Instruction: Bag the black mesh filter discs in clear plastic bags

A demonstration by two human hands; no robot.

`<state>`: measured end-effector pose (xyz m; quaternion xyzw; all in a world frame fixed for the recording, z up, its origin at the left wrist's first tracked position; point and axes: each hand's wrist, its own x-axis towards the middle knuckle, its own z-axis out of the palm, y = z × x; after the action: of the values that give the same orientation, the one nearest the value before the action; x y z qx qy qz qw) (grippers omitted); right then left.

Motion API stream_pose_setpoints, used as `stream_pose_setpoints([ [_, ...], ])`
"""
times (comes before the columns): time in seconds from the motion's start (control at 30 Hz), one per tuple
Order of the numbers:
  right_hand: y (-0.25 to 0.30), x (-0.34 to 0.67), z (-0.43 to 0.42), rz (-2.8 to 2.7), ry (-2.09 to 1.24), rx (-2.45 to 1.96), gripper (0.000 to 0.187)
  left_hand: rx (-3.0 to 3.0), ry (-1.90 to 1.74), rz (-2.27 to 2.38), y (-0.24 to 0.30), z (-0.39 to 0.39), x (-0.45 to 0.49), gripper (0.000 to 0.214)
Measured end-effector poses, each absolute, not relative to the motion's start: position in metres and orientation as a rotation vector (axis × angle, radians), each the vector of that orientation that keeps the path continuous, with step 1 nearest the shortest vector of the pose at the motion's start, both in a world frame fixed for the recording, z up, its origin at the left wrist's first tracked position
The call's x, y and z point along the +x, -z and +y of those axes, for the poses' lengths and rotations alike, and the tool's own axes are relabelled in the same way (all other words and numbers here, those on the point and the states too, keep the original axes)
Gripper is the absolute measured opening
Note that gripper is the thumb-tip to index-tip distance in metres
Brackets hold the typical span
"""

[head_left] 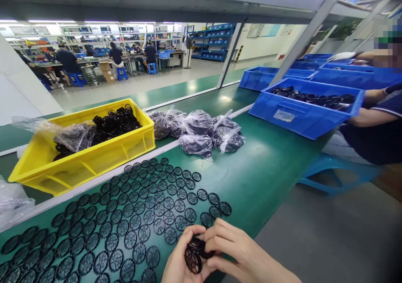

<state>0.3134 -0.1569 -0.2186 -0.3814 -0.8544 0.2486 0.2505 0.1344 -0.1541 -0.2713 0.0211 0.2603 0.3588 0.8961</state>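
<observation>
Beneath the fingers point(221, 232), a green tabletop point(266, 165) is seen. A small cluster of black spoked discs point(193, 261) is cradled in the curled left hand point(178, 261), and its upper right side is pinched by the right hand point(243, 249); how many are held cannot be told. Just beyond the fingers and to their left, loose discs point(128, 210) are spread in uneven rows, mostly flat and closely set. Farther ahead, tied clear bags point(196, 144) of dark parts are heaped, and to their left a yellow bin point(109, 157) is filled with more black pieces, partly covered by a plastic bag point(75, 136). Well ahead and to the right, a blue bin point(289, 121) of dark parts is reached by another person's arm point(366, 117).

If the pinch is loosened, a disc could be dropped from the stack, since the pieces are thin and bunched at odd angles. The nearest loose discs could be nudged out of place if the left hand is swung sideways, as they are set close beside it. Spokes could also be caught in one another if the cluster is pulled apart crookedly.
</observation>
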Motion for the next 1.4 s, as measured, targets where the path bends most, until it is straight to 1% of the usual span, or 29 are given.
stream_pose_setpoints([
  [0.1,0.221,0.325,-0.141,-2.182,-0.856,-1.123,0.022,0.074,-0.732,0.543,0.268,-0.153,0.134,0.031],
  [0.2,0.231,0.351,-0.106,-1.813,-0.996,-1.406,0.029,0.086,-0.751,0.553,0.265,-0.153,0.134,0.033],
  [0.3,0.253,0.377,-0.063,-1.591,-0.921,-1.602,0.044,0.109,-0.760,0.555,0.265,-0.153,0.134,0.030],
  [0.37,0.266,0.387,-0.045,-1.593,-0.817,-1.700,0.045,0.124,-0.761,0.564,0.267,-0.153,0.133,0.029],
  [0.47,0.273,0.385,-0.043,-1.629,-0.597,-1.777,0.039,0.142,-0.786,0.589,0.269,-0.152,0.132,0.032],
  [0.53,0.263,0.373,-0.059,-1.670,-0.501,-1.740,0.033,0.156,-0.802,0.611,0.271,-0.152,0.133,0.036],
  [0.6,0.246,0.356,-0.082,-1.780,-0.584,-1.613,0.026,0.160,-0.812,0.631,0.271,-0.152,0.134,0.042],
  [0.7,0.221,0.329,-0.119,-2.013,-0.927,-1.298,0.018,0.148,-0.812,0.620,0.269,-0.154,0.138,0.049],
  [0.77,0.211,0.314,-0.137,-2.111,-1.022,-1.175,0.022,0.142,-0.802,0.585,0.267,-0.155,0.140,0.050],
  [0.93,0.213,0.309,-0.148,-2.093,-1.011,-1.341,0.009,0.152,-0.744,0.517,0.265,-0.160,0.144,0.045],
  [1.0,0.218,0.320,-0.138,-2.069,-1.012,-1.386,0.005,0.139,-0.726,0.519,0.266,-0.160,0.143,0.047],
  [1.03,0.222,0.329,-0.131,-2.028,-0.944,-1.420,0.004,0.131,-0.727,0.522,0.267,-0.159,0.142,0.049],
  [1.07,0.226,0.339,-0.122,-1.970,-0.809,-1.473,0.007,0.123,-0.735,0.525,0.268,-0.159,0.140,0.051],
  [1.17,0.248,0.374,-0.097,-1.839,-0.206,-1.657,0.025,0.120,-0.772,0.542,0.272,-0.158,0.134,0.050],
  [1.23,0.266,0.396,-0.088,-1.917,0.041,-1.686,0.031,0.136,-0.777,0.562,0.276,-0.157,0.132,0.046],
  [1.3,0.282,0.411,-0.089,-2.040,0.072,-1.651,0.031,0.145,-0.782,0.575,0.280,-0.158,0.132,0.043],
  [1.4,0.289,0.418,-0.101,-2.132,-0.022,-1.566,0.025,0.104,-0.808,0.576,0.286,-0.157,0.136,0.040],
])
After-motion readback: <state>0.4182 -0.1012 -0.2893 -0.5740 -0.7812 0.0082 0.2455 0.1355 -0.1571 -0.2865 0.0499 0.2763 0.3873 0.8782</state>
